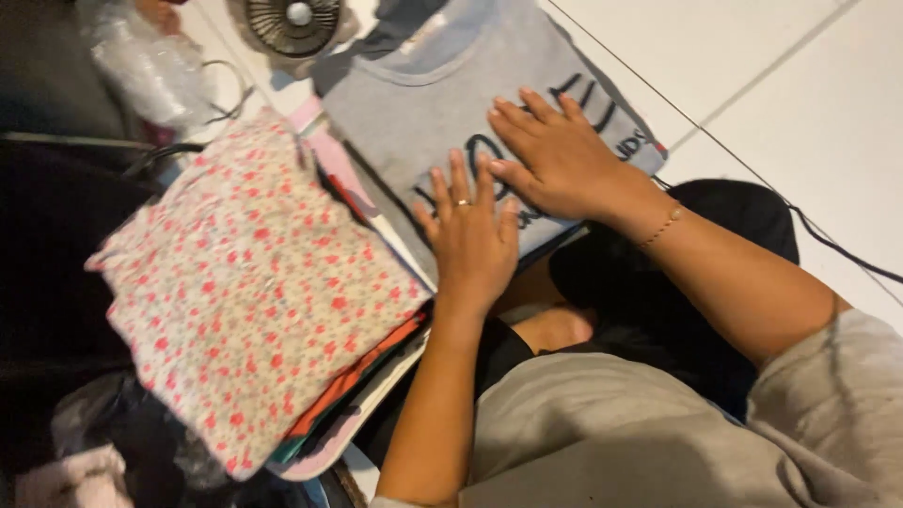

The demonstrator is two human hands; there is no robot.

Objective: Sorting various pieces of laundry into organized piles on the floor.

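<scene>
A folded grey top (414, 113) is pressed flat on the floor (752, 56) by the left hand (470, 240) and right hand (555, 160), both open. Soft and light, it is best gripped at its folded edges.

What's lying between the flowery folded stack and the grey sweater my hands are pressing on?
In the head view, a pink folded garment's edge sits between the floral stack and the grey sweater, on which the left hand and right hand rest.
</scene>
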